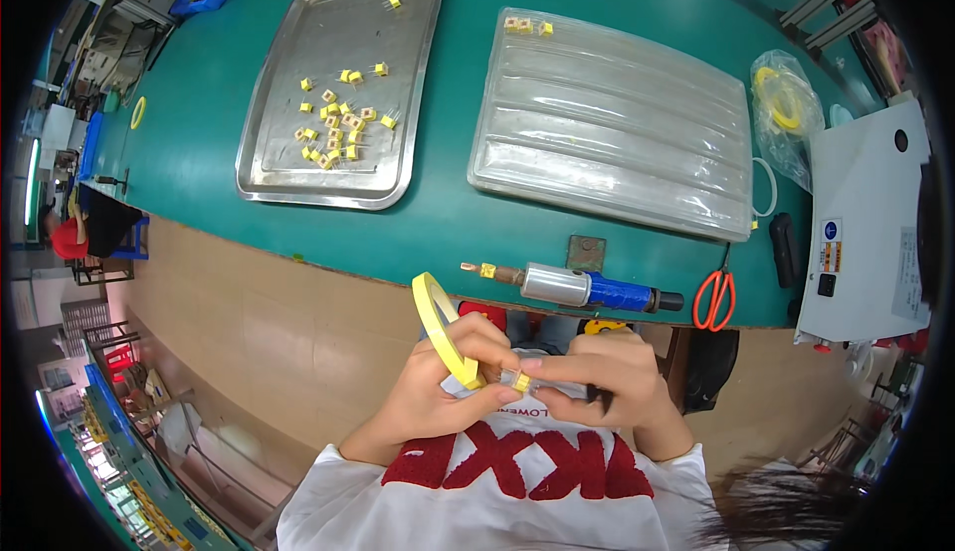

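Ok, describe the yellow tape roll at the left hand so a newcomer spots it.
From the green table, drop past its near edge to the person's left hand. The yellow tape roll is there; it alone is held, while other yellow rings lie apart.

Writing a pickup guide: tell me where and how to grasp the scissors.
Grip the scissors by the orange handles, probably with the right hand, coming from the near side: they lie nearest, while the blades point away toward the clear tray.

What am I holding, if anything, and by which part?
Left hand holds the tape roll by its lower rim. With the right hand, it apparently pinches a small yellow part; exact grip unclear.
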